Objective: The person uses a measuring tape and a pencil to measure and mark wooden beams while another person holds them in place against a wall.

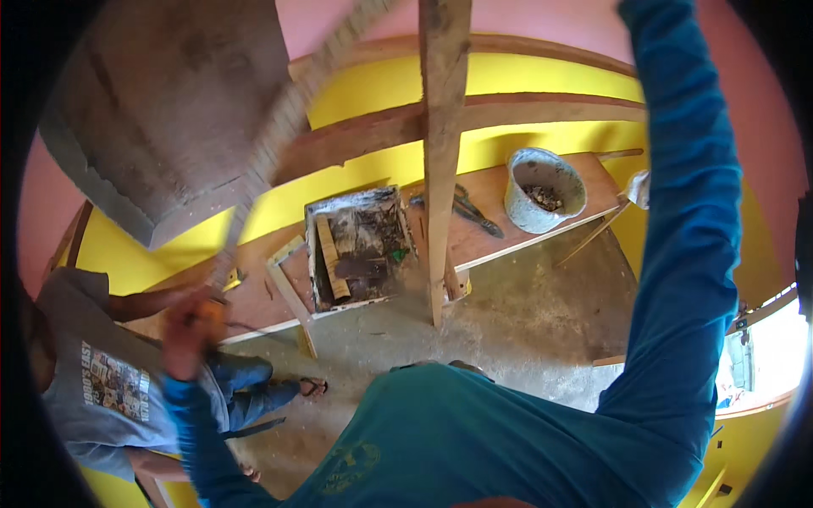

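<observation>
My left hand (186, 334) is closed around an orange tape measure (208, 320) at the lower left, blurred by motion. Its long blade (271, 148) runs diagonally up past the top edge. My right arm (677, 220), in a teal sleeve, reaches up out of the top right of the view, so that hand is unseen. An upright wooden post (443, 127) crosses horizontal wooden rails (550, 110) on a yellow and pink wall. Below them is a plywood shelf (491, 250).
A co-worker (102, 389) in grey stands close at my left. The shelf holds a grimy tray (398, 254), a dark tool (474, 216), a bucket (546, 190) of debris and wood pieces (288, 288). A dark panel (178, 102) occupies the upper left; concrete floor (533, 322) lies below.
</observation>
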`<act>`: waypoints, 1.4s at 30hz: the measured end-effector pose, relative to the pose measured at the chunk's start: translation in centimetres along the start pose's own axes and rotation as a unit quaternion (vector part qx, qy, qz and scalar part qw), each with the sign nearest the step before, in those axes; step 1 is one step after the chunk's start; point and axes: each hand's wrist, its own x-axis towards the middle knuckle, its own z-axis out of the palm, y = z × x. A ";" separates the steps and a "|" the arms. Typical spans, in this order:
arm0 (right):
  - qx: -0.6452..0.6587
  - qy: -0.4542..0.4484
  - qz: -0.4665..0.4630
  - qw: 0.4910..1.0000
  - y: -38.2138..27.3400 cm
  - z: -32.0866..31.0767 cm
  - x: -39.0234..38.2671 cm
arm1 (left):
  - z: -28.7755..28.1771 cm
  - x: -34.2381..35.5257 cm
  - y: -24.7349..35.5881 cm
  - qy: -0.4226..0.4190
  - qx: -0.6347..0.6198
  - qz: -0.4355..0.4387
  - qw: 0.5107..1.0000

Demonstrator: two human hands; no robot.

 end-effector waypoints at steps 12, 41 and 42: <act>0.093 0.114 0.081 0.986 6.4 1.1 2.8 | -9.5 16.3 10.9 0.025 0.134 0.166 0.977; -0.746 0.009 0.216 0.629 25.0 -26.7 7.1 | -9.1 17.1 5.4 -0.004 0.272 0.069 0.960; -0.748 0.032 0.228 0.623 25.5 -28.1 7.5 | -11.2 15.3 3.0 -0.006 0.311 0.085 0.947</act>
